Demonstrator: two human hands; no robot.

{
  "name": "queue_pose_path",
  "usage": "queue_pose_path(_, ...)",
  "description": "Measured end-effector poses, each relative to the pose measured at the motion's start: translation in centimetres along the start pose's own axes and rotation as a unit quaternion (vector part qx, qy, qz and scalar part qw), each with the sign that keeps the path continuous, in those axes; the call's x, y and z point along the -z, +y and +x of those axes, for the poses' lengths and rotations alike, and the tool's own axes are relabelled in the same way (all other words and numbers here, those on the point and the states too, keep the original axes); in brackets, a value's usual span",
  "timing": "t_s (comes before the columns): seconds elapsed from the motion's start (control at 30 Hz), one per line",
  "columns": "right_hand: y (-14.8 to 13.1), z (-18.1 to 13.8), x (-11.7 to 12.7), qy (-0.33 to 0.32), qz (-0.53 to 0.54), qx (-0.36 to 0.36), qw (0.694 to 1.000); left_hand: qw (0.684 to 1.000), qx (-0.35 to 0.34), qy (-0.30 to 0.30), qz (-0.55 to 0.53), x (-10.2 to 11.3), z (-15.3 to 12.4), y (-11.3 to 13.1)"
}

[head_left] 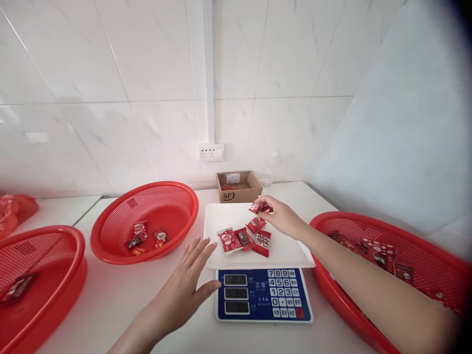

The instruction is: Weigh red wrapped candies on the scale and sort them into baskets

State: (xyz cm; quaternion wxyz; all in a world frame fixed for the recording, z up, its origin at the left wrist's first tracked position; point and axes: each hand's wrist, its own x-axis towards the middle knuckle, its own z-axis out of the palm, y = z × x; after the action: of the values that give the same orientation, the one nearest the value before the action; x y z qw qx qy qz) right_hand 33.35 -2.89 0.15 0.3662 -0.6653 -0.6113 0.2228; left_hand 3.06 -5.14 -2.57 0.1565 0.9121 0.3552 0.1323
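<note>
A digital scale [263,294] with a blue keypad front stands on the white table, and a white tray [221,216] lies on top of it. Several red snack packets [246,239] lie on the tray. My right hand [282,216] hovers over the tray's far right part, its fingers pinched on one red packet [259,206]. My left hand [184,290] rests flat on the table just left of the scale, fingers spread, holding nothing.
A red mesh basket [147,196] with a few packets sits left of the scale. Another red basket [33,246] lies at the far left, a third red basket [368,226] with packets at the right. A small cardboard box [239,187] stands by the tiled wall.
</note>
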Motion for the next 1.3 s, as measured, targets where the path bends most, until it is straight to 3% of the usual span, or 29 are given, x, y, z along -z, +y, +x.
queue_pose_path(0.13,-0.9,1.9,-1.2,-0.058,-0.01,0.022,0.998,1.0,0.005,-0.007,0.001,0.0,-0.3,-0.1)
queue_pose_path(0.27,-1.3,2.5,-1.7,-0.147,-0.118,0.023,0.982,1.0,0.017,-0.022,-0.005,0.2,-0.4,0.1)
queue_pose_path(0.4,-1.1,2.4,-1.4,-0.111,-0.164,-0.001,0.98,1.0,0.02,-0.022,-0.011,0.2,-0.5,-0.1)
queue_pose_path(0.5,-0.9,2.2,-1.1,-0.108,-0.103,-0.005,0.989,1.0,0.013,-0.021,-0.015,0.0,-0.3,-0.2)
queue_pose_path(0.6,-0.8,2.0,-0.9,-0.15,-0.043,0.003,0.988,1.0,0.006,-0.021,-0.019,-0.2,-0.1,0.0)
queue_pose_path(0.67,-0.7,1.7,-0.8,-0.148,-0.068,0.018,0.986,1.0,0.006,-0.023,-0.021,-0.3,0.0,0.0)
queue_pose_path(0.8,-0.5,1.1,-0.2,-0.083,-0.156,0.008,0.984,1.0,0.005,-0.022,-0.018,-0.2,-0.3,0.0)
queue_pose_path(0.97,0.1,0.0,-0.1,-0.13,-0.198,-0.022,0.971,1.0,0.0,-0.02,-0.012,-0.2,-0.4,-0.2)
queue_pose_path(1.1,0.5,-1.5,-0.5,-0.156,-0.218,0.045,0.962,1.0,-0.008,-0.014,-0.009,-0.4,-0.5,-0.2)
queue_pose_path(1.3,1.1,-6.4,1.9,-0.111,-0.233,0.066,0.964,1.0,-0.002,-0.007,-0.004,-0.3,-1.3,-0.7)
